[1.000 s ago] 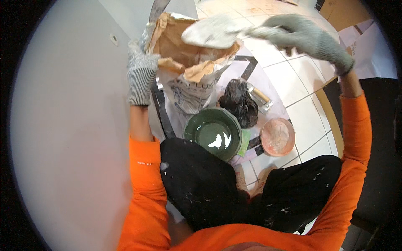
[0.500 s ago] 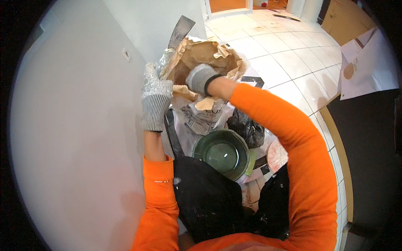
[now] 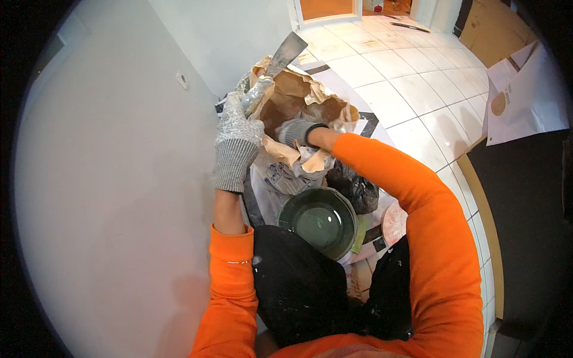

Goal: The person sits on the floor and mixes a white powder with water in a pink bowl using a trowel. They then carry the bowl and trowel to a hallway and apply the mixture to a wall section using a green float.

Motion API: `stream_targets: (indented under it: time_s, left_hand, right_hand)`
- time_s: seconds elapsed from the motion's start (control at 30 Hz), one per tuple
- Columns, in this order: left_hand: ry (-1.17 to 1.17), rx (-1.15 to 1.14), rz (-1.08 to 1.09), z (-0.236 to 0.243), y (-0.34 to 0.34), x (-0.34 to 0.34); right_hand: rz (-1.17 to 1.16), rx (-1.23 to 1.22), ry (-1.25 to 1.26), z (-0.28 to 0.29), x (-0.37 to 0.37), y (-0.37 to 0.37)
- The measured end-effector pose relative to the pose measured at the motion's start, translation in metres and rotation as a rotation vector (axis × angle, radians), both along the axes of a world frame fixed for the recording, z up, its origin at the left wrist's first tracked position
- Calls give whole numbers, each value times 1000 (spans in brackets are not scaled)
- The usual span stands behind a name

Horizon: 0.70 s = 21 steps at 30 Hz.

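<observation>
In the head view, the left hand (image 3: pixel 237 130) is gripping a putty knife (image 3: pixel 287 53) at the rim of an open paper sack (image 3: pixel 280 152). The right hand (image 3: pixel 295 132) is sitting inside it; whether it is holding anything, I cannot tell. The sack is standing just beyond a green basin (image 3: pixel 298 209) and black plastic bag (image 3: pixel 364 194).

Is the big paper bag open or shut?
Open: the paper bag gapes wide at its torn top, and the right hand is inside it.
</observation>
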<state>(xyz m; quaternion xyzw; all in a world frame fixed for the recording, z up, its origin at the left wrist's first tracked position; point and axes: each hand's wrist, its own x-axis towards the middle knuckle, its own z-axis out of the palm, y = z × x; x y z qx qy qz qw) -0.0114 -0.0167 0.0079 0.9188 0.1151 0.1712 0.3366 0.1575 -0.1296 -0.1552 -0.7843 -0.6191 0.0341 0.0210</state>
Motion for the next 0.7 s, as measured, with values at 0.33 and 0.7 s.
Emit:
stream_targets:
  time_s: [0.33,0.7]
  left_hand:
    - [-95,75,-3,3,-4,-3]
    - [-150,-15,167,9,-23,-6]
  right_hand:
    - [-178,356,500,-4,-6,-52]
    - [30,407,197,140,-55,-146]
